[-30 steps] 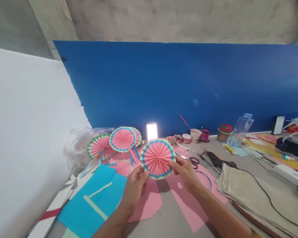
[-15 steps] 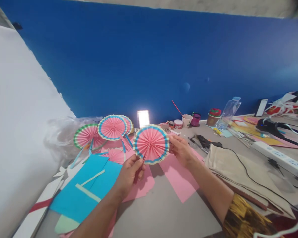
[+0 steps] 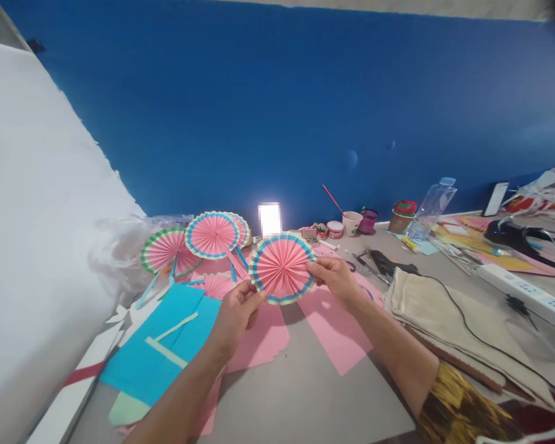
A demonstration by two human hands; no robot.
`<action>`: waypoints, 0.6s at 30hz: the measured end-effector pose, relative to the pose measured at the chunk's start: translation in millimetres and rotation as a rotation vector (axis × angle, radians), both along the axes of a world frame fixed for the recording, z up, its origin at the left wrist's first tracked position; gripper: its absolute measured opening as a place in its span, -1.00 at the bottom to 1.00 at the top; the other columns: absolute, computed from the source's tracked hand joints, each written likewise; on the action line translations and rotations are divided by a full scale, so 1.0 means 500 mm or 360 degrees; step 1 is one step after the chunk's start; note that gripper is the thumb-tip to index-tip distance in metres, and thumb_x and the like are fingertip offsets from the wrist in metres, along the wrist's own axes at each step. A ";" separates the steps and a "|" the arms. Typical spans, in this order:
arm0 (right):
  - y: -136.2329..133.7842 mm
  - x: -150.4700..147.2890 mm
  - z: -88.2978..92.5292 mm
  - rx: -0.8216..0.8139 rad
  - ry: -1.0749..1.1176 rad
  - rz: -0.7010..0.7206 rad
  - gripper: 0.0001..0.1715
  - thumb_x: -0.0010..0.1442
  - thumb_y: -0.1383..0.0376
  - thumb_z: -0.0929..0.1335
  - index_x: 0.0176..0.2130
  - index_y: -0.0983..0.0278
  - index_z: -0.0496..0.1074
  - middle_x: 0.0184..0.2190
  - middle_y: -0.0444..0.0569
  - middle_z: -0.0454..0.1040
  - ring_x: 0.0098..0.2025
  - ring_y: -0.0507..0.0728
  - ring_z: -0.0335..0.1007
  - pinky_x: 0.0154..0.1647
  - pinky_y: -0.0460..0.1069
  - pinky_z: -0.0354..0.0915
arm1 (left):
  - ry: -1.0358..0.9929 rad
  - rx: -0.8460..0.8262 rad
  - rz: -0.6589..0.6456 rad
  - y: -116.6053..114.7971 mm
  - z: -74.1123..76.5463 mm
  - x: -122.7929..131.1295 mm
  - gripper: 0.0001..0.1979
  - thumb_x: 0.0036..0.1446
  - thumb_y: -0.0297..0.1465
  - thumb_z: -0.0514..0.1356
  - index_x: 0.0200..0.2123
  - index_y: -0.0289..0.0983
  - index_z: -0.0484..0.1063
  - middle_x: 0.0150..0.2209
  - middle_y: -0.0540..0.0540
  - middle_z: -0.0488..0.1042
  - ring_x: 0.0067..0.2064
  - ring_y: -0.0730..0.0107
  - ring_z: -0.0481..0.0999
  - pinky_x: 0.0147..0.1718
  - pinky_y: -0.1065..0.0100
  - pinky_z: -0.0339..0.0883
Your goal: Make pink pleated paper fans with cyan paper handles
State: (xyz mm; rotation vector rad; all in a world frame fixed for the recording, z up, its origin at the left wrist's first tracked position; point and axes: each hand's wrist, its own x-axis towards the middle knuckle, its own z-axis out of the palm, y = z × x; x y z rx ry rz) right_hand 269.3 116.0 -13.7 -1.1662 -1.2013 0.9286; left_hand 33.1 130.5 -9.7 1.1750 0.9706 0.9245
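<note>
A round pleated paper fan (image 3: 281, 267), pink with a blue and cream rim, is held up over the grey table (image 3: 314, 394). My left hand (image 3: 235, 316) pinches its lower left edge. My right hand (image 3: 335, 279) pinches its right edge. Both hands are closed on the fan. Behind it lie more finished fans (image 3: 211, 234), one with a green rim (image 3: 165, 249), some with blue strip handles.
Blue paper (image 3: 166, 345) and pink paper sheets (image 3: 337, 330) lie under my hands. Scissors (image 3: 367, 266), a folded cloth (image 3: 448, 320) with a black cable, cups (image 3: 351, 223), a plastic bottle (image 3: 429, 209) and a power strip (image 3: 527, 295) sit to the right. A blue board stands behind.
The view dropped and shifted a little. My left hand slid from the fan's bottom to its lower left edge, and the fan tilted slightly.
</note>
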 end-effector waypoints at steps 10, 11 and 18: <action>-0.011 -0.010 0.007 -0.0060 0.0291 0.0322 -0.54 0.07 -0.07 0.50 -0.27 0.26 0.54 -0.39 -0.10 0.48 -0.41 0.03 0.32 -0.39 -0.07 0.24 | 0.0056 -0.0203 -0.0107 0.001 -0.018 -0.001 -0.42 -0.23 -0.11 0.47 -0.49 -0.16 0.09 -0.68 0.28 -0.05 -0.64 0.70 -0.15 -0.64 0.47 -0.27; -0.013 -0.015 0.006 -0.0070 0.0288 0.0399 -0.51 0.05 -0.06 0.52 -0.19 0.24 0.53 -0.32 -0.07 0.51 -0.35 0.05 0.35 -0.36 -0.07 0.26 | 0.0027 -0.0206 -0.0079 0.001 -0.018 -0.001 -0.43 -0.23 -0.12 0.47 -0.49 -0.16 0.09 -0.68 0.29 -0.05 -0.64 0.70 -0.15 -0.64 0.47 -0.27; -0.023 -0.067 -0.011 -0.0160 0.0032 0.0334 -0.60 0.02 0.04 0.53 -0.37 0.29 0.46 -0.49 -0.15 0.41 -0.45 0.02 0.24 -0.45 -0.07 0.18 | -0.0124 -0.0191 0.0004 -0.009 -0.016 0.009 -0.44 -0.19 -0.10 0.48 -0.43 -0.18 0.15 -0.67 0.29 -0.04 -0.63 0.68 -0.14 -0.65 0.49 -0.23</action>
